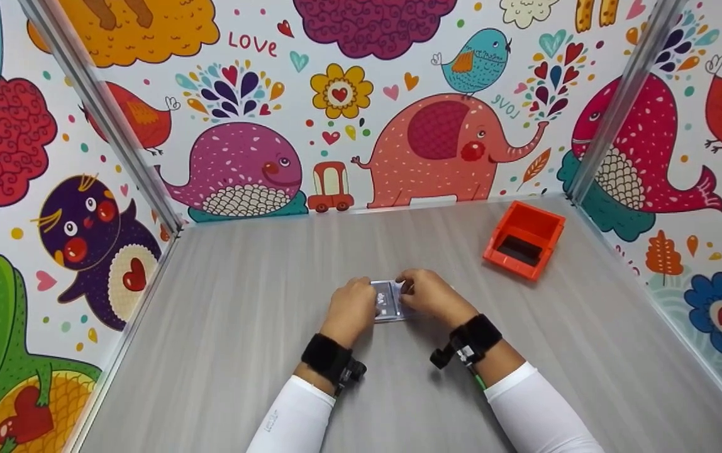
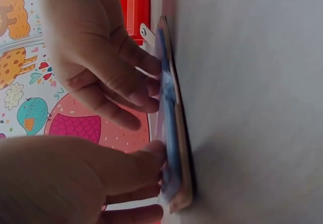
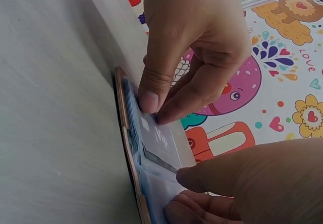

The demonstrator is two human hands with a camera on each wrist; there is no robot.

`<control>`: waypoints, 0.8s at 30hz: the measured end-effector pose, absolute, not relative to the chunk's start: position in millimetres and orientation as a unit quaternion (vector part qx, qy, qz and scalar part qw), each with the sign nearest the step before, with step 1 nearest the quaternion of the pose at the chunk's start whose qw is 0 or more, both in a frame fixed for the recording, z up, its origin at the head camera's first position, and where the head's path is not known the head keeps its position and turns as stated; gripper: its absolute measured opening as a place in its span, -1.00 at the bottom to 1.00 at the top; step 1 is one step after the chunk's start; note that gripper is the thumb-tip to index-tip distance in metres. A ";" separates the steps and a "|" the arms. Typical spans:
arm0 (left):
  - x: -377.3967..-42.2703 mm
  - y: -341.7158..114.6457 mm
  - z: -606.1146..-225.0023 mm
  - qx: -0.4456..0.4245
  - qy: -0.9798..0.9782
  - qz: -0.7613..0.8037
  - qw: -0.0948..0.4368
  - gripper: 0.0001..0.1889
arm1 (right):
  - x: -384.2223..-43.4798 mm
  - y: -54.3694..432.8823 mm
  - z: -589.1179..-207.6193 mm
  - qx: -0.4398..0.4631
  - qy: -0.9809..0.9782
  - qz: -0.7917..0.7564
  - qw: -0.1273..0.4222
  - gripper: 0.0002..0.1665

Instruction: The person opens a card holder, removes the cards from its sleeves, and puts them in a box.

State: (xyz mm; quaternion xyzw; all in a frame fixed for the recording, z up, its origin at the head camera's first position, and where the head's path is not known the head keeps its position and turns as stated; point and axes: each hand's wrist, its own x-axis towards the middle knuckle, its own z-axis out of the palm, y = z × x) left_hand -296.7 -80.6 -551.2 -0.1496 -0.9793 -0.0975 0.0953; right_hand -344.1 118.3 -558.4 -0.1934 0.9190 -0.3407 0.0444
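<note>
A small card holder [image 1: 392, 304] with clear plastic sleeves lies spread on the table. Its thin brown cover [image 3: 121, 98] shows along the edge in the right wrist view. Inside one sleeve sits a card [image 3: 160, 139] with pale "VIP" lettering. My left hand [image 1: 349, 307] holds the holder's left side, its thumb and fingertips at the sleeves. On the other side, my right hand [image 1: 435, 296] pinches a clear sleeve between thumb and fingers, beside the card's edge. How far the fingertips reach between the sleeves is hidden.
An orange-red plastic bin [image 1: 524, 240] with a dark opening at its front stands at the back right of the grey table [image 1: 241, 314]. Cartoon-printed panels [image 1: 336, 151] close off the back and both sides, with metal posts [image 1: 612, 113] at the corners.
</note>
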 end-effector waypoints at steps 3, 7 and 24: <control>-297.4 -82.8 -549.8 -0.147 -0.980 -0.105 0.087 -0.73 | -343.9 117.5 -558.6 -0.194 0.920 -0.339 0.041 -0.62; -297.1 -84.8 -549.1 -0.148 -0.978 -0.115 0.093 -0.78 | -343.5 116.1 -559.0 -0.196 0.923 -0.331 0.026 -0.59; -299.4 -82.1 -551.9 -0.155 -0.976 -0.136 0.068 -0.71 | -349.7 119.3 -563.6 -0.115 0.894 -0.425 0.086 -0.56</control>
